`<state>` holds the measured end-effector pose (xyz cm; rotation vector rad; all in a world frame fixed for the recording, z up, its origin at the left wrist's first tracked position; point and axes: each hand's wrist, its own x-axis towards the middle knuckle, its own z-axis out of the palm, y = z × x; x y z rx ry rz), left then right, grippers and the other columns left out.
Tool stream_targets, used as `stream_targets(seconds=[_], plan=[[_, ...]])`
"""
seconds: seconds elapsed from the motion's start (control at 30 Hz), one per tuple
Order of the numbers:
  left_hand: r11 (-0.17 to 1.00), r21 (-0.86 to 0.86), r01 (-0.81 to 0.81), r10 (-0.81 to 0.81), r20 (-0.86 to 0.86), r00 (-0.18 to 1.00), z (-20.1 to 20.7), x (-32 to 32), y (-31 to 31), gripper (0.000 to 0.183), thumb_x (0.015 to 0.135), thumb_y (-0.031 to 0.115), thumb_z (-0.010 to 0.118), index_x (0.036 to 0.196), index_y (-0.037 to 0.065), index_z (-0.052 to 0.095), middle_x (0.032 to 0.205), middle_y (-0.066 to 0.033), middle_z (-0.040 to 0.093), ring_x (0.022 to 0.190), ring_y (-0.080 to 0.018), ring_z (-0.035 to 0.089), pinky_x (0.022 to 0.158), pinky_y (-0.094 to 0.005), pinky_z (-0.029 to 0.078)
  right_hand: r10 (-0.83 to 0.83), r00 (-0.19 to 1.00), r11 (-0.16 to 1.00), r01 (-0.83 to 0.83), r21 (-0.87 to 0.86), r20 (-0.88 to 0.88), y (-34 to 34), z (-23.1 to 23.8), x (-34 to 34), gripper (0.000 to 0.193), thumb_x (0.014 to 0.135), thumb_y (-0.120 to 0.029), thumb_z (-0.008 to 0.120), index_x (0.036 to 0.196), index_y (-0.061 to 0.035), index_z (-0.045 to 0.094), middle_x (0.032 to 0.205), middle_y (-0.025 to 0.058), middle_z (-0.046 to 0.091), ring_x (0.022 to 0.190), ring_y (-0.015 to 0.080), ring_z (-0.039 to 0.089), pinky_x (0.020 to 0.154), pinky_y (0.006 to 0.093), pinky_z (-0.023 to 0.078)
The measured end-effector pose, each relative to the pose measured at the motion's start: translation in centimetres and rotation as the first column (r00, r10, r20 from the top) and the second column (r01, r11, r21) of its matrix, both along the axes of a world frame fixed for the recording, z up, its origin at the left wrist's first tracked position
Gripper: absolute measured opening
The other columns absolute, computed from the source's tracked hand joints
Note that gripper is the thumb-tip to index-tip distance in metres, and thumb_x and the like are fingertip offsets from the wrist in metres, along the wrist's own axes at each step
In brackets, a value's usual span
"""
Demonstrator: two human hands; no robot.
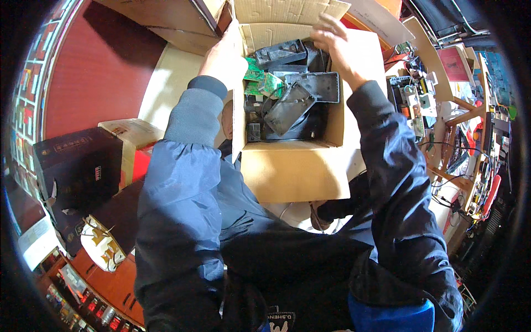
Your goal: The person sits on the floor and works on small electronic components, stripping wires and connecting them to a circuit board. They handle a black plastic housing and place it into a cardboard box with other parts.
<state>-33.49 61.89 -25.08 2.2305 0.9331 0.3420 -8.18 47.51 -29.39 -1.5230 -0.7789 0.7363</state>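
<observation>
An open cardboard box (296, 172) stands in front of me, its near flap folded out toward my legs. Inside lie several black plastic housings (322, 86), one set slantwise on top, and green circuit boards (271, 85) at the left side. My left hand (224, 60) is closed on the upper left edge of the box, its fingertips partly hidden by the cardboard. Over the far right corner is my right hand (344, 51), its fingers loosely bent and apart beside the far flap (287, 10). I see nothing held in it.
Another carton (171, 39) stands at the far left. Dark boxes (77, 160) are stacked to my left near a reddish cabinet (108, 282). At the right, a wooden rack (464, 115) and cluttered electronic parts (417, 99) with loose cables stand close to my right arm.
</observation>
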Motion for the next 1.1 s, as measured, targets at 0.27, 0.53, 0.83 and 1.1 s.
stream_targets(seconds=[0.27,0.53,0.83,1.1], plan=[[0.998,-0.055,-0.041,0.039,-0.051,0.998,-0.5,0.8,0.1,0.061,0.103,0.030,0.051,0.160,0.019,0.035,0.129,-0.0291,0.065,0.121,-0.0428,0.064,0.106,-0.0463,0.048,0.266,0.896,0.793,0.006,-0.609,0.355,-12.1,-2.6,-6.2,0.051,0.094,-0.037,0.070,0.125,0.0035,0.068,0.127,0.0220,0.070,0.115,0.0357,0.067,0.103,0.0412,0.051],[0.997,-0.042,-0.066,0.063,-0.077,0.995,0.8,0.3,-0.1,0.084,0.084,-0.002,0.054,0.163,0.017,0.032,0.153,-0.0232,0.052,0.139,-0.0318,0.054,0.115,-0.0340,0.041,0.033,0.937,0.870,0.145,-0.470,0.349,-10.3,-5.8,-9.9,0.053,0.089,-0.024,0.072,0.133,0.0011,0.059,0.117,0.0297,0.069,0.111,0.0429,0.068,0.098,0.0436,0.053],[0.998,0.008,-0.066,0.066,-0.053,0.996,0.7,-0.3,0.0,0.076,0.094,0.025,0.069,0.161,0.017,0.033,0.140,-0.0266,0.061,0.130,-0.0395,0.060,0.112,-0.0414,0.046,-0.215,0.975,0.924,0.185,-0.336,-0.055,-18.0,-1.7,-7.3,0.049,0.092,-0.020,0.072,0.133,0.0031,0.059,0.108,0.0122,0.068,0.094,0.0171,0.065,0.083,0.0327,0.055],[0.999,0.008,-0.037,0.037,-0.013,0.999,-1.5,-0.5,1.4,0.085,0.086,-0.001,0.059,0.163,0.018,0.031,0.142,-0.0269,0.059,0.128,-0.0373,0.061,0.112,-0.0395,0.045,-0.268,0.955,0.884,0.192,-0.426,-0.127,-19.7,1.1,-5.1,0.069,0.089,-0.012,0.074,0.147,0.0125,0.045,0.108,0.0182,0.069,0.096,0.0216,0.068,0.087,0.0305,0.056]])
